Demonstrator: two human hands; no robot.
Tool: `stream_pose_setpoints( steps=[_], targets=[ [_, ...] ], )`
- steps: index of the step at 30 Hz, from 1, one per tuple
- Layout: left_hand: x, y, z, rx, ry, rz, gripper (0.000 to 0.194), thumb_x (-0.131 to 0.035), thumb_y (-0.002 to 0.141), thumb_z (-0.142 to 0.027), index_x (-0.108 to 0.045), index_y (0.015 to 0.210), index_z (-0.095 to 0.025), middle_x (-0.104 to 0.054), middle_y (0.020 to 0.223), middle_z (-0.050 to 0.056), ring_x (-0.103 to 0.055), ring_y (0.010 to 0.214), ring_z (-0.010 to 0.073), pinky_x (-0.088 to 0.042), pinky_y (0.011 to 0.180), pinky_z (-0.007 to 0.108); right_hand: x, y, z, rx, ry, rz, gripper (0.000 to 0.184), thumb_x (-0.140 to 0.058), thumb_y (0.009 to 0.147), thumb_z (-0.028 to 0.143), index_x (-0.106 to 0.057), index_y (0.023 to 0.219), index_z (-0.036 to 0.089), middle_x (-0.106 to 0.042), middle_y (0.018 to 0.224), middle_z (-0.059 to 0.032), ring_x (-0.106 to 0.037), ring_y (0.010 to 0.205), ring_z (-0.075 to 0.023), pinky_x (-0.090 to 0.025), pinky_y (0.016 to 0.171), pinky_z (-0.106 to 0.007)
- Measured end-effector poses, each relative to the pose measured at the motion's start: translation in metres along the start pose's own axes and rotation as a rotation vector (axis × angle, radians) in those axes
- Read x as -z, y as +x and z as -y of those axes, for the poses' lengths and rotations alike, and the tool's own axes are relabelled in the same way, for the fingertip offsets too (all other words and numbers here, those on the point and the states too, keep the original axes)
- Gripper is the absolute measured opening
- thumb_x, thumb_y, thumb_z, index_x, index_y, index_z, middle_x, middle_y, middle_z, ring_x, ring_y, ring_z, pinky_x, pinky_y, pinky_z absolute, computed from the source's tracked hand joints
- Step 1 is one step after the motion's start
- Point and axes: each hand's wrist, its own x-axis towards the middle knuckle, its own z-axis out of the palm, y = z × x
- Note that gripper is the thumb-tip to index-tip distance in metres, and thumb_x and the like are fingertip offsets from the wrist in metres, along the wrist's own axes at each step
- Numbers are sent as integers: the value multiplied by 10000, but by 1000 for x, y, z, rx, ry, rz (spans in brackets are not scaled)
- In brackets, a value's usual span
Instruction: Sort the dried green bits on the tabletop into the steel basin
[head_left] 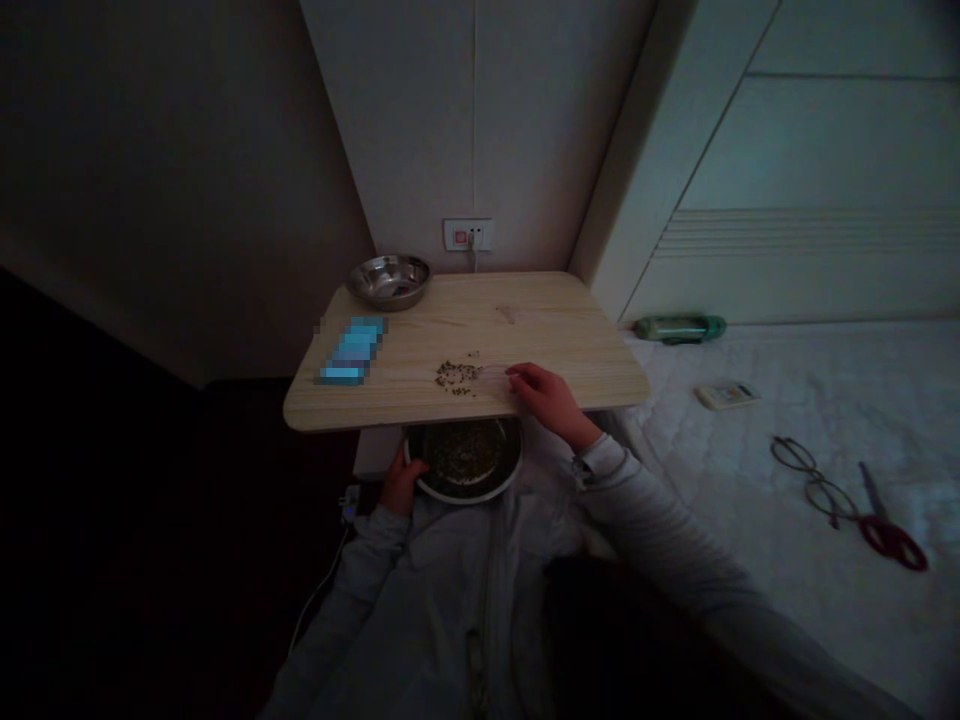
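Note:
My left hand (403, 482) grips the left rim of a dark round dish (512, 470) with a pale outer edge, thumb over the inside. Many small seed-like grains (469, 455) lie in it. The dish sits just below the front edge of a small wooden table (420, 335). Over the table's front part, my right hand (546, 395) has its fingers drawn together, and whatever is in them is too faint to make out. Left of those fingertips, a loose patch of small dark grains (455, 376) is spread on the wood.
A steel bowl (390, 283) stands at the table's back left, with a lit phone (352, 350) in front. A plug sits in the wall socket (469, 235). On the bed (750, 480) lie a green bottle-like object (679, 328), a remote (727, 394), glasses (814, 480) and red-handled scissors (892, 540).

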Motion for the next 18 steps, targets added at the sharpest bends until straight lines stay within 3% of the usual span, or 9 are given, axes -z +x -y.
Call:
stream_pose_setpoints(
  steps=[5,18],
  targets=[
    [1,-1,0,-14,18,-4,465,-482,488,-170,-563,947,-177,-597,717,9,-518,812,194,-390,739,287,-5,13,-2,20,-61,26,264,-402,738,293,-565,893,155,-589,681,-22,-513,614,-108,-378,584,-225],
    [0,-3,-3,-23,31,0,471,-479,486,-173,-553,951,-178,-587,695,-1,-516,758,185,-392,708,281,-5,14,-3,41,-42,60,244,-404,729,288,-567,849,153,-564,662,-5,-478,600,-101,-365,578,-215]
  ],
)
